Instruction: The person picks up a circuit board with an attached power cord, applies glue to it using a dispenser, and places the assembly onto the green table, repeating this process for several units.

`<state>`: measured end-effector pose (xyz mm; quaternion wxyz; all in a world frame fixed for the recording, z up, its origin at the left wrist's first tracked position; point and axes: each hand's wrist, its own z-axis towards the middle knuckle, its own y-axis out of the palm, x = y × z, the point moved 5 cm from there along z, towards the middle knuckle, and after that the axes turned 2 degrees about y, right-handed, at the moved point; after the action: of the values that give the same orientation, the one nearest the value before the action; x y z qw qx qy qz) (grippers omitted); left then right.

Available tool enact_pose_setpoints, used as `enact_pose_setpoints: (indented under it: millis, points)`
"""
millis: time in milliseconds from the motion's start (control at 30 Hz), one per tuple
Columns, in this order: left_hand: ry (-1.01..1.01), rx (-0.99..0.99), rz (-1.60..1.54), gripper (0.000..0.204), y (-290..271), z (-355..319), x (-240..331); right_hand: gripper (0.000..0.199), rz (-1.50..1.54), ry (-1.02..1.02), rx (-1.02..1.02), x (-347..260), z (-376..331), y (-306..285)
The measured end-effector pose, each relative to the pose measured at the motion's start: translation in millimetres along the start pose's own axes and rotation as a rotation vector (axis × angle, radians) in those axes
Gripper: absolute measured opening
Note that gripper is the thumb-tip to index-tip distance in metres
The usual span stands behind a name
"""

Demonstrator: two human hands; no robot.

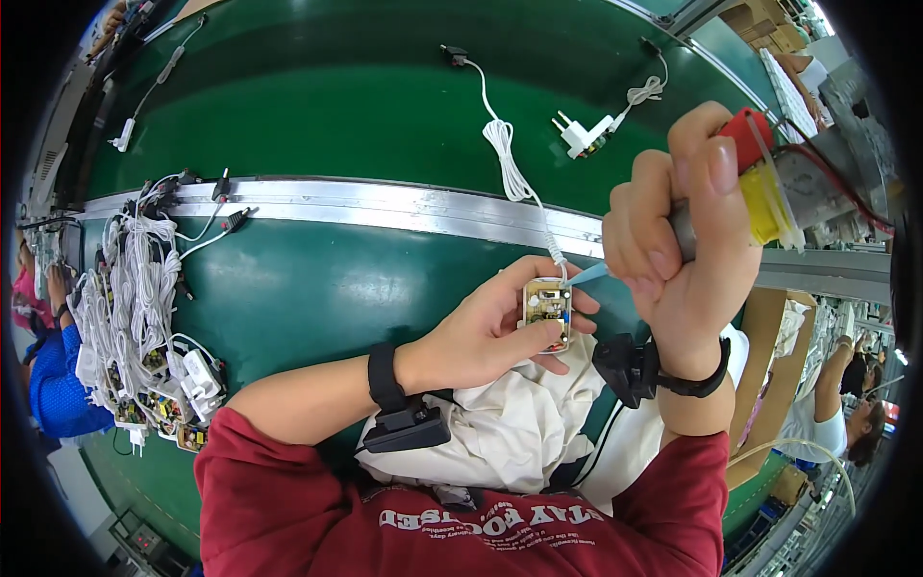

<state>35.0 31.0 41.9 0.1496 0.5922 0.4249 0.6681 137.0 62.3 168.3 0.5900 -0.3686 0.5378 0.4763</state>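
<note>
My left hand (495,327) is closed round an opened power adapter, its circuit board (547,306) facing up, with the thumb across the board's lower part. A white coiled cable (507,159) runs from the adapter's top edge up over the metal rail to a black plug end. My right hand (678,221) grips a grey cylindrical dispenser (817,178) with yellow and red parts and thin wires. Its blue tapered tip (588,274) points at the board's upper right corner; whether it touches there I cannot tell.
A pile of white-cabled adapters (144,317) lies at the left. Beyond the metal rail (385,207), a white plug adapter (582,133) and another cabled adapter (123,135) lie on the green surface. White cloth (510,423) covers my lap. A cardboard box (764,375) stands right; people are at both sides.
</note>
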Motion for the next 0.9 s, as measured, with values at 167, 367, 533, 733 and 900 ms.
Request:
enact_pose_setpoints:
  millis: [167,367,533,733,900]
  points:
    - [0.002,0.038,0.002,0.04,-2.9,-0.5,-4.4,0.03,-0.052,-0.004,-0.023,-3.1,-1.6,0.5]
    - [0.019,0.161,-0.121,0.036,-19.6,-2.6,0.5,0.034,0.012,0.013,-0.133,-1.5,-14.9,6.9]
    - [0.04,0.126,-0.195,0.036,-20.8,-6.9,3.7,0.032,-0.002,0.032,-0.086,2.0,-20.9,16.7]
    - [0.045,0.112,-0.202,0.037,-22.8,-9.0,3.0,0.032,0.055,0.039,-0.151,5.5,-21.0,15.9]
    - [0.045,0.109,-0.206,0.037,-23.9,-7.5,2.9,0.034,-0.05,0.029,-0.174,1.8,-19.7,15.5]
